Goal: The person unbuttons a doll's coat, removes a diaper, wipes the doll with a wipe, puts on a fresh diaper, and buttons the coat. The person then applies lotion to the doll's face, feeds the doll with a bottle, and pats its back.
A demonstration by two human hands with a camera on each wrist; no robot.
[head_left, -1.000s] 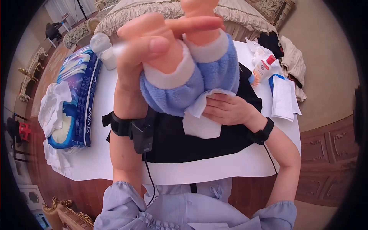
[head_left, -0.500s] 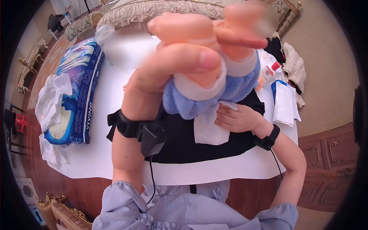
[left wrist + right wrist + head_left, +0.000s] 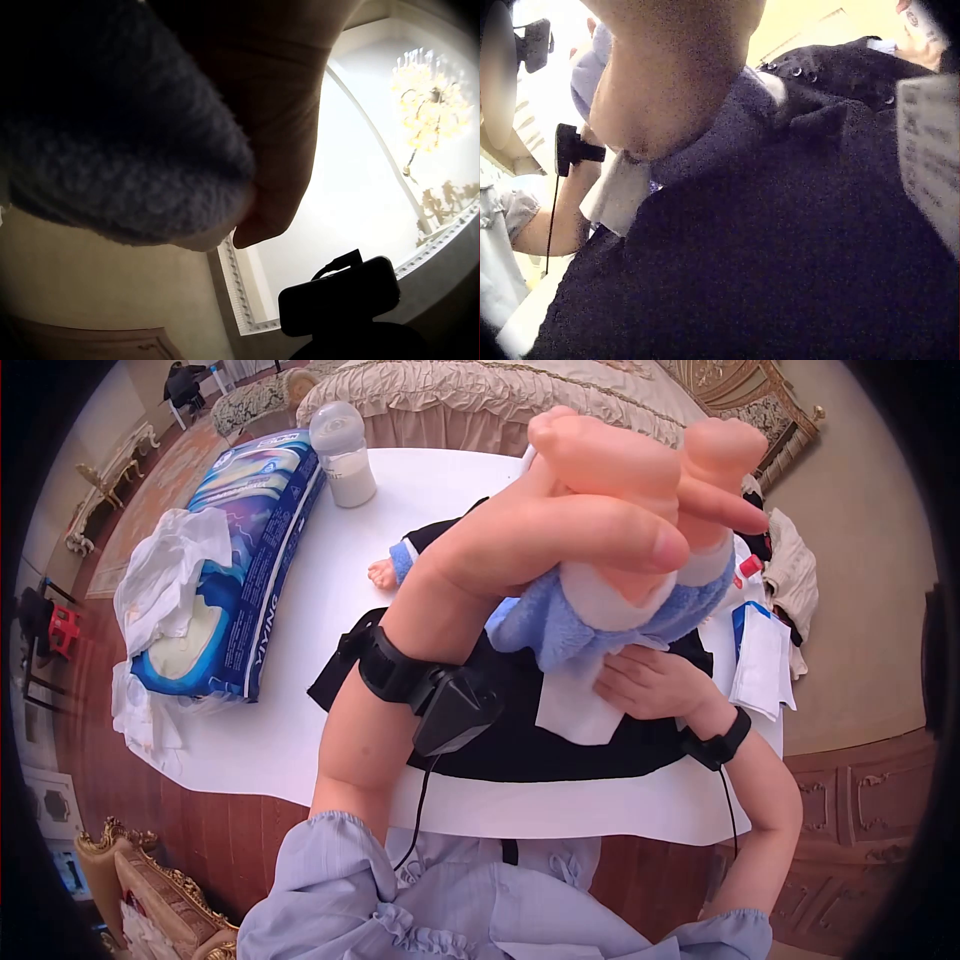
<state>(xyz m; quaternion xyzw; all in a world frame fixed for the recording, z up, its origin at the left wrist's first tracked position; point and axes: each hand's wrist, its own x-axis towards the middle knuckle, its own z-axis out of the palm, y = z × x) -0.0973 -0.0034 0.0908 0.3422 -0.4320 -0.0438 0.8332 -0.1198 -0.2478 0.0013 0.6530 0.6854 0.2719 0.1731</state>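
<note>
A doll in blue fleece clothing point(image 3: 565, 625) with white cuffs lies on a black garment point(image 3: 500, 730). Its legs are raised by my left hand point(image 3: 545, 535), which grips the bare ankles below the doll's feet point(image 3: 615, 455), one finger between them. In the left wrist view the fleece point(image 3: 142, 172) fills the left side beside my hand. My right hand point(image 3: 655, 685) is low at the doll's bottom, holding a white wipe point(image 3: 578, 705) that hangs down from under the fingers; the thumb is hidden. The doll's small hand point(image 3: 382, 573) shows past my left forearm.
On the white tabletop point(image 3: 410, 475), a blue diaper pack point(image 3: 285, 530) with crumpled white tissue point(image 3: 175, 565) on it stands left, near a milk bottle point(image 3: 348, 475). At right are folded white sheets point(image 3: 762, 670), a red-capped bottle point(image 3: 749, 566) and cream cloth point(image 3: 795, 565).
My left hand and the doll's feet have shifted right in the head view, and the legs lean over that way. The doll's small hand has come into sight. My right hand stays at the wipe.
</note>
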